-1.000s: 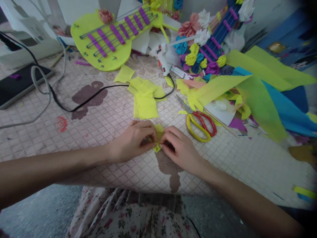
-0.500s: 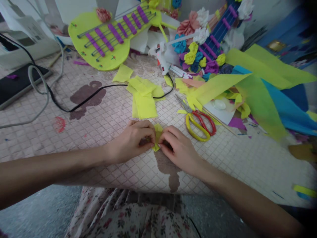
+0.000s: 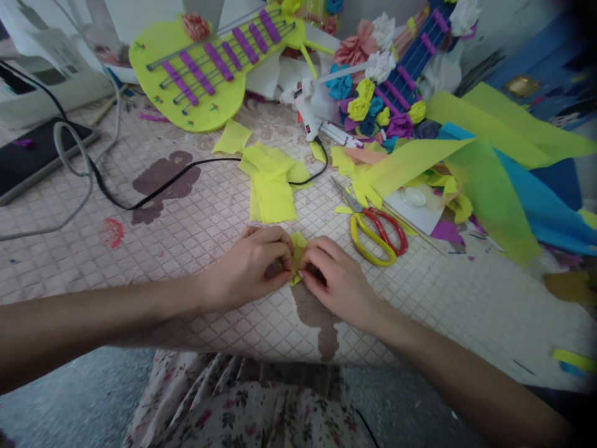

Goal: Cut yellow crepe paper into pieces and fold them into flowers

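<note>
Between my fingertips, a small piece of yellow crepe paper (image 3: pixel 298 244) is gathered and creased. My left hand (image 3: pixel 259 258) pinches its left side, and my right hand (image 3: pixel 336 274) pinches the right side; the fingertips nearly meet at its lower part. Some of the paper is hidden behind the fingers. Just beyond the hands lies a loose pile of cut yellow paper pieces (image 3: pixel 275 193). Scissors (image 3: pixel 373 233) with one yellow and one red handle rest right of my right hand, blades pointing away to the left.
A white glue gun (image 3: pixel 305 112) stands at the back, its black cable (image 3: pixel 186 169) running left across the quilted cloth (image 3: pixel 224 218). A yellow guitar shape (image 3: pixel 196 74) is behind. Yellow and blue paper sheets (image 3: pixel 489 180) and paper flowers (image 3: pixel 361 102) crowd the right. A phone (image 3: pixel 37 152) lies left.
Both hands stay in nearly the same place, still pinching the yellow paper. Only a very slight shift of the fingers and of the view shows.
</note>
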Available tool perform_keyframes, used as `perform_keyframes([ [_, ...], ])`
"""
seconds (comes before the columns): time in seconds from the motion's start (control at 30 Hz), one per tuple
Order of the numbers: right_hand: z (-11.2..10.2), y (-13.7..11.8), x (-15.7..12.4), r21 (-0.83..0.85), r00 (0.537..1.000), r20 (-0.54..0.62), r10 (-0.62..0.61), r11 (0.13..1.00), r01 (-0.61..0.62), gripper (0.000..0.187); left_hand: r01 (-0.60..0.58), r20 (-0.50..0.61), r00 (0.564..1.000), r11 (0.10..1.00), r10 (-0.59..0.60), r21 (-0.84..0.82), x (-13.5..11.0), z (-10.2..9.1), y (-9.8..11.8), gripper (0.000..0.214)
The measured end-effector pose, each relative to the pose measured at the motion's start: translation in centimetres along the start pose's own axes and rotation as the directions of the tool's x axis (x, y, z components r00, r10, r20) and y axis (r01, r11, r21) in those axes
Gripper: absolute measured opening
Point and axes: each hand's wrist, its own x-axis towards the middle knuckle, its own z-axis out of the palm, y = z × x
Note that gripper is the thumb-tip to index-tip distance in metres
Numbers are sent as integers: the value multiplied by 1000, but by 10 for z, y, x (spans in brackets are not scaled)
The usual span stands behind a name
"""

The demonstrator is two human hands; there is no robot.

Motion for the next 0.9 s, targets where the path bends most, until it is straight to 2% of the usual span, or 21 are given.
perform_keyframes([
  [0.27,1,-1,-1,-17,1000,0,-15,1000,15,7,11,21,1000,1000,-12,6,-1,0,0,9],
  [0.6,-4,-3,-2,50,999,39,28,998,-30,22,18,64,998,1000,-18,3,0,-4,1,27],
  [0.73,-8,0,-2,144,999,42,8,989,-14,13,12,77,997,1000,-11,-6,-1,-6,1,19],
  [0.9,-6,3,0,130,999,42,7,991,-12,10,0,72,997,1000,1,-8,-2,-5,0,7],
])
